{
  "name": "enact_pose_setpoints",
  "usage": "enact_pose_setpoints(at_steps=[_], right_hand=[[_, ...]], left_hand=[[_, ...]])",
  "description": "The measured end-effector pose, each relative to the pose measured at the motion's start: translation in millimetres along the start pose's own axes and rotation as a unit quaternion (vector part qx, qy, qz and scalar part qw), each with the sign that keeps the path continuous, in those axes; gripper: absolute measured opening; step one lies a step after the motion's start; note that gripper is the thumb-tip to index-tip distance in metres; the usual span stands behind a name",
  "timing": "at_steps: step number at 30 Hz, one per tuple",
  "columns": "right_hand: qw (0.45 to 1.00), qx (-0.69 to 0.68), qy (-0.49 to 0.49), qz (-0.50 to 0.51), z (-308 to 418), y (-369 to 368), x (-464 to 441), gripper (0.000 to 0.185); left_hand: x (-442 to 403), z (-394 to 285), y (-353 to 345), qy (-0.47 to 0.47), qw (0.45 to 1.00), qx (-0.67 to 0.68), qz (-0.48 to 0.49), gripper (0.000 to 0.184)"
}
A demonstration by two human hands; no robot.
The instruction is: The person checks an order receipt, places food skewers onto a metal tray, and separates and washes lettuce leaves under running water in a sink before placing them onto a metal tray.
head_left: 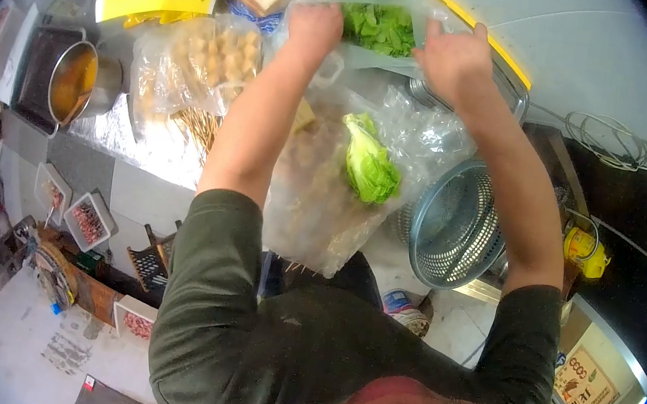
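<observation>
A: Left hand: closed, gripping the left edge of the plastic bag.

B: And the right hand?

A: At the right side of the same bag. Fingers partly spread, some curled. Cannot tell whether pinching film or merely resting against it.

B: Noted. Location of the leafy greens?

A: Inside the bag, between both hands, at the far side of the counter.

B: Action in hand?

A: By judgement, handling the mouth of the bag, possibly spreading or straightening it. Cannot confirm which from a single view.

B: Requirements for any further handling?

A: As a judgement: keep a firm hold at left, secure the right edge, and pull evenly, so as not to tear the thin film or tip out loose leaves. Also, keep both forearms above the lettuce.

B: Position of that head?

A: Nearer the body, lying tilted on clear plastic. To the right of it, nearer the body: the colander, apart from both hands. Far to the left: the pot, holding orange-brown liquid. Contents of the colander: not clearly readable.
</observation>
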State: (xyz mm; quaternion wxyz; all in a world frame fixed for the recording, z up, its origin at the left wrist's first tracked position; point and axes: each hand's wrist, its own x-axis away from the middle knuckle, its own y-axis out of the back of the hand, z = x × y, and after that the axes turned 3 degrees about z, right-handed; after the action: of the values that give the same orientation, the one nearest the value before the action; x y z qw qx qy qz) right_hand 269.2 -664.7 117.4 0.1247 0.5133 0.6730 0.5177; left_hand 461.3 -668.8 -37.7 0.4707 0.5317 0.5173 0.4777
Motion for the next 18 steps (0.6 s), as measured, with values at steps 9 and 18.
enact_pose_setpoints(at_steps=[9, 18], right_hand=[[0.99, 0.038, -0.016, -0.136, 5, 17, 12, 0.057], [0.986, 0.018, -0.012, -0.165, -1, 5, 20, 0.065]], left_hand=[[-32, 1, -45, 0.038, 0.993, 0.09, 0.069, 0.023], [-36, 17, -8, 0.032, 0.988, 0.149, 0.036, 0.026]])
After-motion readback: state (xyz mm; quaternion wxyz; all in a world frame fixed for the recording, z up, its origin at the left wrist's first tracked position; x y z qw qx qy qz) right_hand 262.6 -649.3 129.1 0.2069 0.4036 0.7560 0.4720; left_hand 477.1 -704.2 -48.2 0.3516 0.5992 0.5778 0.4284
